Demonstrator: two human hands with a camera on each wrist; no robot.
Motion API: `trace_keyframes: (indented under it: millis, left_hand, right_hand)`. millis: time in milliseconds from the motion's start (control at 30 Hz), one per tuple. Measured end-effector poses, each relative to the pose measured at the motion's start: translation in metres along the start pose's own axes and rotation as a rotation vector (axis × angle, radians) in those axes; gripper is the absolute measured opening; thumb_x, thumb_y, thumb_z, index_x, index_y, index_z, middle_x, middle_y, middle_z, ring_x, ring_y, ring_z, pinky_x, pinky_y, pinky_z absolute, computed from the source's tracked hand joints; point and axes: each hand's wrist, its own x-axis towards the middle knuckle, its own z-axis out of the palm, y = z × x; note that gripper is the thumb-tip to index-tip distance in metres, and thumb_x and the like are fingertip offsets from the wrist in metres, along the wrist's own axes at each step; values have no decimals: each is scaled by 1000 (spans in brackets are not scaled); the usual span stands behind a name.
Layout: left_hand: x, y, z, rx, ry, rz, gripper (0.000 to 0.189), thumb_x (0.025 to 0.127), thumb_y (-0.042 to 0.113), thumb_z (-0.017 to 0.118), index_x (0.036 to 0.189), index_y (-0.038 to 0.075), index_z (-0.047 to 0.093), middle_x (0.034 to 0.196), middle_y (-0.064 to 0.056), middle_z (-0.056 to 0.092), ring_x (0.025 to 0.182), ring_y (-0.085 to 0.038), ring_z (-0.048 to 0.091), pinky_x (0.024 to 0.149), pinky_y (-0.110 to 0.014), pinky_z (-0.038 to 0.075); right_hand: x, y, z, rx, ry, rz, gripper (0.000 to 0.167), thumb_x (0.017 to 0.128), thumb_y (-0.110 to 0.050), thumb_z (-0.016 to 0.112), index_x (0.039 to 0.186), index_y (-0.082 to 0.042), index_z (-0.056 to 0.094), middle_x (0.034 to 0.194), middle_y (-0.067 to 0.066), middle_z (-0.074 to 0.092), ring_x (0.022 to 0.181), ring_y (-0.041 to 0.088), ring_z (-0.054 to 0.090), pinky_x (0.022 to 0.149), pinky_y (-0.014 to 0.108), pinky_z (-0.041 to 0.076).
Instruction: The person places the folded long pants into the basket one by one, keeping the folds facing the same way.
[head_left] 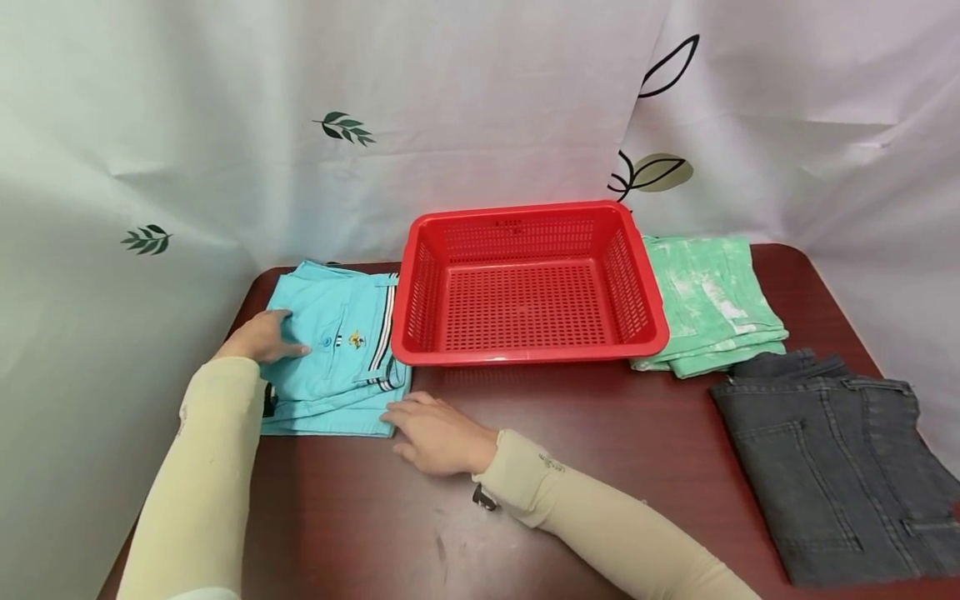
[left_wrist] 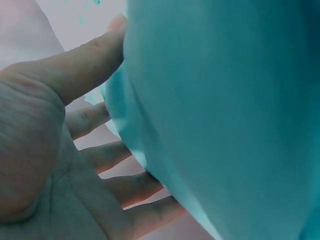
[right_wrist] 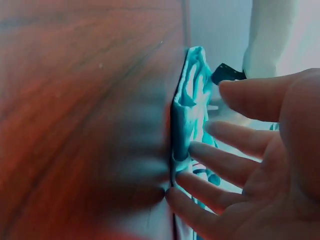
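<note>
Folded turquoise shorts (head_left: 318, 333), with a striped waistband and a small embroidered emblem, lie at the table's left end. My left hand (head_left: 258, 336) rests at their left edge, its thumb and index finger spread apart. In the left wrist view the fingers of the left hand (left_wrist: 95, 145) reach to the turquoise cloth (left_wrist: 215, 120), which hides their tips. Near the front right corner of the shorts is my right hand (head_left: 441, 435), its fingertips at the fabric's edge. The right wrist view shows the right hand (right_wrist: 250, 165) with spread fingers beside the folded layers (right_wrist: 187, 110).
A red plastic basket (head_left: 528, 357) stands at the back middle, against the shorts' waistband side. Folded green tie-dyed fabric (head_left: 712, 300) lies to its right. Dark grey jeans (head_left: 832, 475) are folded at the right edge. A pale curtain (head_left: 480, 108) hangs behind the brown table (head_left: 360, 517).
</note>
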Motion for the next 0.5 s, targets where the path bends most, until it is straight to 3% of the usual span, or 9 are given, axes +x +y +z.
trace_keyframes:
  millis: [200, 333, 500]
  left_hand:
    - [-6, -1, 1, -5, -11, -5, 89, 92, 24, 74, 148, -19, 19, 147, -47, 19, 134, -62, 25, 106, -69, 31]
    - [-10, -2, 3, -5, -7, 1, 90, 92, 24, 74, 149, -18, 20, 148, -47, 18, 134, -62, 24, 106, -69, 30]
    - [-14, -6, 6, -15, -9, 19, 90, 91, 24, 75, 149, -17, 20, 148, -46, 18, 134, -62, 24, 106, -70, 29]
  right_hand:
    - [0, 4, -1, 203, 137, 18, 45, 100, -22, 63, 142, -7, 55, 140, 3, 58, 132, 16, 49, 112, 28, 37]
    - [1, 4, -4, 291, 216, 118, 50, 99, -23, 65, 144, -8, 51, 144, 6, 52, 132, 18, 48, 110, 30, 39]
    - [4, 2, -6, 417, 208, 253, 63, 98, -26, 65, 152, -8, 40, 156, 13, 37, 142, 24, 38, 114, 39, 37]
